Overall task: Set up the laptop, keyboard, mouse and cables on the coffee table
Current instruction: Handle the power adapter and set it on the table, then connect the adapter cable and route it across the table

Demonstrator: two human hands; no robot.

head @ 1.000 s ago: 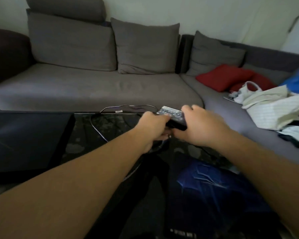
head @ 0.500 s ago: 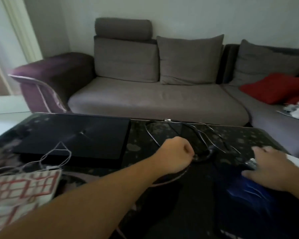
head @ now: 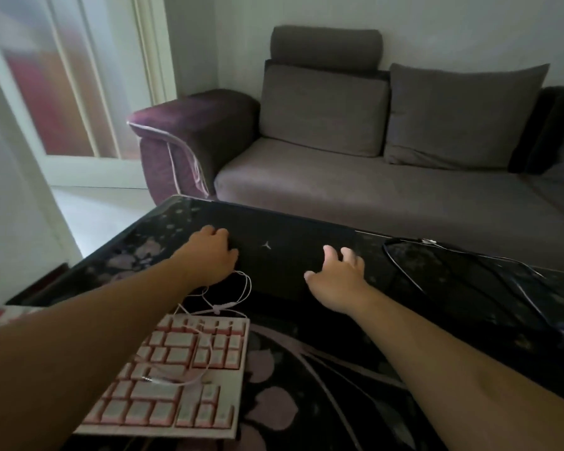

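Closed laptop point(head: 284, 255) lying flat on the dark glass tabletop point(head: 306, 369), toward 12 o'clock from the white keyboard point(head: 176, 369), which sits near at 7 o'clock. Left hand point(head: 209, 252) resting over the laptop's left edge, fingers curled down at that edge; whether actually gripping, cannot tell. Right hand point(head: 337, 275) hovering at the laptop's right side, fingers spread and relaxed, holding nothing, contact with the lid unclear.

Likely step: taking hold of the laptop at both sides to place or open it. To do it well: seat both hands evenly on opposite edges before lifting or sliding, so the weight stays balanced. Mind the thin white cable point(head: 238, 288) looping from the keyboard up to the laptop's near edge by the left hand; best kept out from under the laptop. Same care for the dark cables point(head: 404, 271) coiled on the glass at 2 o'clock, just beside the laptop's right end. Sliding on glass risks scratching; a slight lift looks safer. Mouse not in view.
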